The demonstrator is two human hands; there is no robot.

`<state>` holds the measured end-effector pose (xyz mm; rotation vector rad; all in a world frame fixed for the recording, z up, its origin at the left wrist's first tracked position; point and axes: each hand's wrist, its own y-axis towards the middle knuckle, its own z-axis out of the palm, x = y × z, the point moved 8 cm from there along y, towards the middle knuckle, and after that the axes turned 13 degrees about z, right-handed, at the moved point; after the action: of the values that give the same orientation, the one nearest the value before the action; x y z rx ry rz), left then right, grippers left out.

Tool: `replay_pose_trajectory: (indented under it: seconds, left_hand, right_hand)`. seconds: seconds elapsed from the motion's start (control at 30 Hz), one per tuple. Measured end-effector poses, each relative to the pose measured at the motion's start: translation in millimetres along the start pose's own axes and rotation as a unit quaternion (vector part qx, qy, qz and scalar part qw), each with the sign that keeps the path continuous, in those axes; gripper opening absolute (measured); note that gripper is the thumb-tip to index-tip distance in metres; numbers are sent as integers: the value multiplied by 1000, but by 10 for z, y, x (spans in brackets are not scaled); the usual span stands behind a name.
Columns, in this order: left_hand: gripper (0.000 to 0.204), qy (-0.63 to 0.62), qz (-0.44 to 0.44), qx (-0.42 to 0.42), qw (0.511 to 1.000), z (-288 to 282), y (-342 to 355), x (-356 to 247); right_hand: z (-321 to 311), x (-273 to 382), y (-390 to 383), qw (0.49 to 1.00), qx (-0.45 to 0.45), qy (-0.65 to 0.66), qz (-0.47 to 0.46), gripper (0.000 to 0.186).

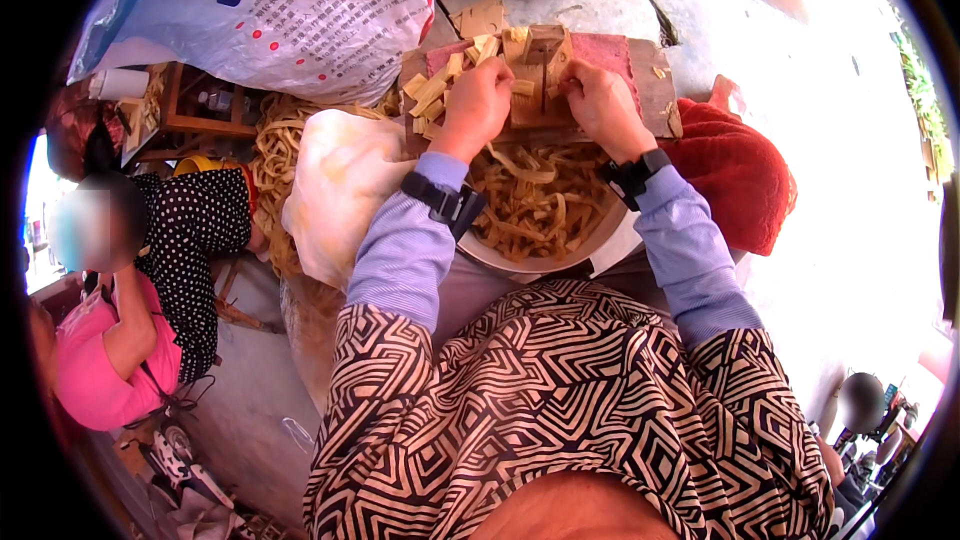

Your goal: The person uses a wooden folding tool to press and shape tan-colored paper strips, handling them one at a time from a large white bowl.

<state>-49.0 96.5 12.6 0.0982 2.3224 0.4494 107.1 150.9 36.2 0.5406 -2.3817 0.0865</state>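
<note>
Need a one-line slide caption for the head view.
Head view: left hand and right hand on either side of a wooden block, a basin of brown strips below in frame.

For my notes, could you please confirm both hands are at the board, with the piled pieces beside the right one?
Almost: the head view shows the piled pieces beside the left hand, not the right hand; both are at the board.
</note>
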Motion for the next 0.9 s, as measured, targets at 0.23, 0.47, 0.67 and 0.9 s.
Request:
replay_pose_trajectory:
  seconds: [0.23,0.47,0.67,0.9]
  left_hand:
    - [13,-243,-145,37,958,120,-510,-280]
    - [19,-545,-292,111,778,357,-904,-833]
    - [24,-383,-125,110,909,46,-590,-638]
    - [17,-543,-197,43,815,288,-687,-1206]
  right_hand:
    - [-248,287,-464,985,15,164,-59,13]
    - [-250,106,-526,999,11,21,25,29]
    - [-85,504,-1166,846,437,292,92,17]
    - [-388,93,-705,947,22,309,86,15]
